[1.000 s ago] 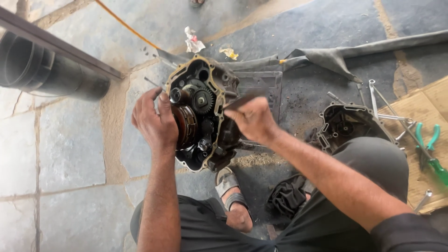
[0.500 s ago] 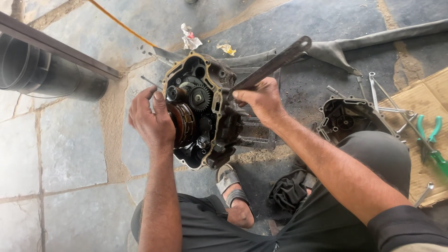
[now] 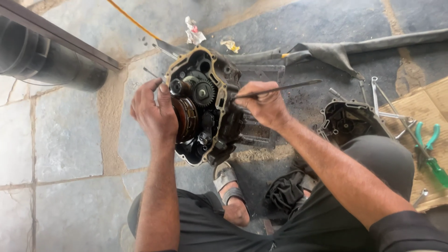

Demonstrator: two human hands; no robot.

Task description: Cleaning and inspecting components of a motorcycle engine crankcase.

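Note:
An open, greasy engine case point(image 3: 205, 105) with exposed gears and a round clutch pack stands on its edge on the stone floor between my knees. My left hand point(image 3: 151, 112) rests on the clutch pack at the case's left side, fingers curled around it. My right hand point(image 3: 263, 102) grips a thin dark metal rod point(image 3: 289, 87) whose tip touches the case's right rim; the rod's free end points right, almost level.
A detached dark engine cover point(image 3: 347, 122) lies to the right. Spanners point(image 3: 378, 100) and green-handled pliers point(image 3: 427, 142) rest on cardboard at far right. A black pipe point(image 3: 42, 63) lies at top left. My sandalled foot point(image 3: 228, 189) is below the case, a black rag point(image 3: 284, 191) beside it.
My right hand has lowered the rod from a raised, upward-pointing angle to nearly level against the case rim. My left hand stays on the clutch side.

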